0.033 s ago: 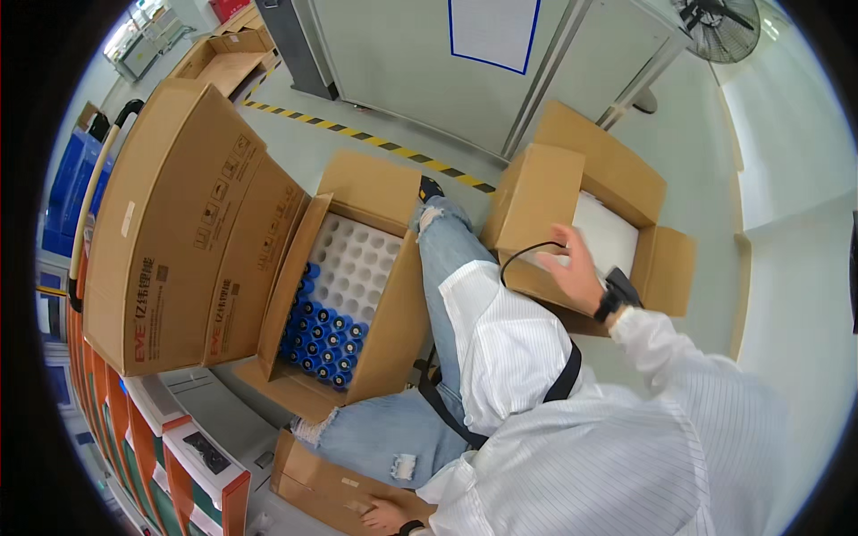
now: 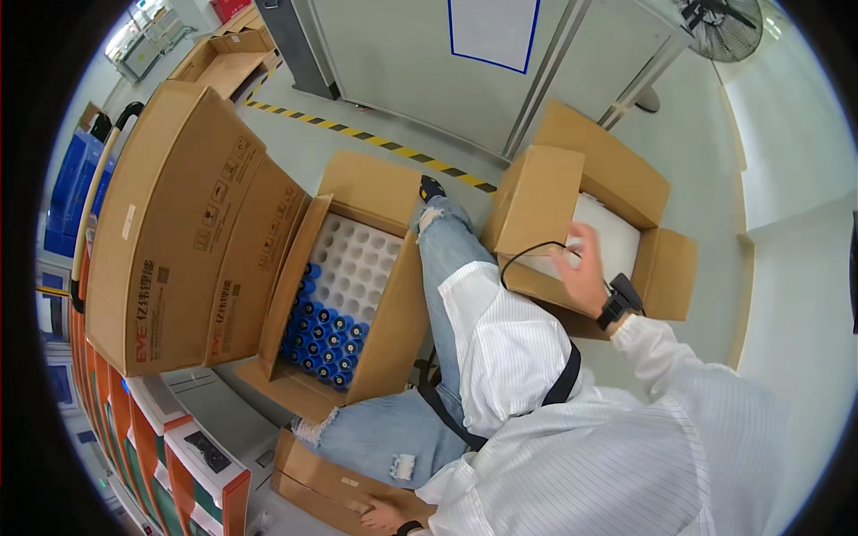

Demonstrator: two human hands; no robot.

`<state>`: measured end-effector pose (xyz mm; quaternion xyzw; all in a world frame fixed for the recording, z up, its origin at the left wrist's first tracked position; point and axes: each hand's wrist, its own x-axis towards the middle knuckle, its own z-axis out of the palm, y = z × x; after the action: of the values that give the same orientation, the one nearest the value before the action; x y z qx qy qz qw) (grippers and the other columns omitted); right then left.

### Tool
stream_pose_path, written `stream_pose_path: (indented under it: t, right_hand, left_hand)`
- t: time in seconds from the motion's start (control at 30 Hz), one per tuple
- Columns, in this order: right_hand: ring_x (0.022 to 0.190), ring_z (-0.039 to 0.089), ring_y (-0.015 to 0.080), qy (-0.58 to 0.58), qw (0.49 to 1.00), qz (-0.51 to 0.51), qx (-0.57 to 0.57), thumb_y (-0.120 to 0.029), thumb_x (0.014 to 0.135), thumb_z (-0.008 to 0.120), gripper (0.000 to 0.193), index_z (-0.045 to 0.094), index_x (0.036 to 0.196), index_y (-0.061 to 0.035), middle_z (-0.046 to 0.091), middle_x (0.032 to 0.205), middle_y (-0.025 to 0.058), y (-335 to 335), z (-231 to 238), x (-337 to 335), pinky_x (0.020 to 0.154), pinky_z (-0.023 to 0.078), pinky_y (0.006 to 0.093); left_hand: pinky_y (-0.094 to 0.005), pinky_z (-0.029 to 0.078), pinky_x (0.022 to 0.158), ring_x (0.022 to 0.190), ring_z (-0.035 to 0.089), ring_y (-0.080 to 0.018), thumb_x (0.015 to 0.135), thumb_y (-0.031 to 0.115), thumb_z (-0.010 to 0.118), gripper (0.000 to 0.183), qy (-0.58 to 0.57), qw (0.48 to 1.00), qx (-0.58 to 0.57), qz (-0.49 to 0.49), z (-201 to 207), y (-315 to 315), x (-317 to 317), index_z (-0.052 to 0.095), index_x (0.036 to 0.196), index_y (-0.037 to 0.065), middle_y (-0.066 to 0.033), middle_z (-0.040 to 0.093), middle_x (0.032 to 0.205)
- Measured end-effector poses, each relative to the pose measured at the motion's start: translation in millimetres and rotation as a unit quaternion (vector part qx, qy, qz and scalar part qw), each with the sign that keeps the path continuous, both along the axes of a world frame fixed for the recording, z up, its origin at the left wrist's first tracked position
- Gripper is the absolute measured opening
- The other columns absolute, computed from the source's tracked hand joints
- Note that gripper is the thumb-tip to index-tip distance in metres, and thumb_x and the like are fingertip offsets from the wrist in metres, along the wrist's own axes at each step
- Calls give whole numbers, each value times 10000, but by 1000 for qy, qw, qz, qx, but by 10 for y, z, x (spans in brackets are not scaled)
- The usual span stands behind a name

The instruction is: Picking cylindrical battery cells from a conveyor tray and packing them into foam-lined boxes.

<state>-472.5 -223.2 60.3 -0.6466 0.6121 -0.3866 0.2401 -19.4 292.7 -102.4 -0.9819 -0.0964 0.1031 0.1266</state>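
right hand [image 2: 583, 275] is being held over an open carton [image 2: 529, 198], fingers parted, white foam [image 2: 617, 232] being seen just beyond, left hand [image 2: 384, 515] is being rested on cardboard [image 2: 317, 487], grip hard to tell

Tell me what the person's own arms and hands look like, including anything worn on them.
Both hands are ungloved. Above the right hand, a black wrist strap carries a small black device; the white, thinly striped right sleeve is gathered at its cuff. The left hand has a black wristband; little of that arm shows.
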Motion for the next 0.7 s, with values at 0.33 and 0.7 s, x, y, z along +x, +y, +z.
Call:
stream_pose_path:
  t: [0.33, 0.7]
  right_hand:
    - [1417, 258, 325, 136, 881, 311, 330, -506, 735, 766, 1073, 201, 1484, 13, 246, 1527, 246, -76, -1167, -1220, 1152, 221, 398]
    - [1097, 570, 219, -498, 786, 130, 342, -564, 959, 445, 590, 507, 1289, -78, 603, 1211, 91, -609, -60, -264, 948, 444, 408]
  left_hand:
    - [-501, 401, 974, 1180, 463, -482, 909, 566, 514, 865, 107, 973, -202, -37, 529, -346, 4, 341, 1312, -180, -381, 455, 1263]
    - [-503, 364, 1029, 1252, 406, -461, 831, 399, 685, 759, -236, 942, -217, -98, 719, -190, -186, 399, 1339, -88, -323, 445, 1321]
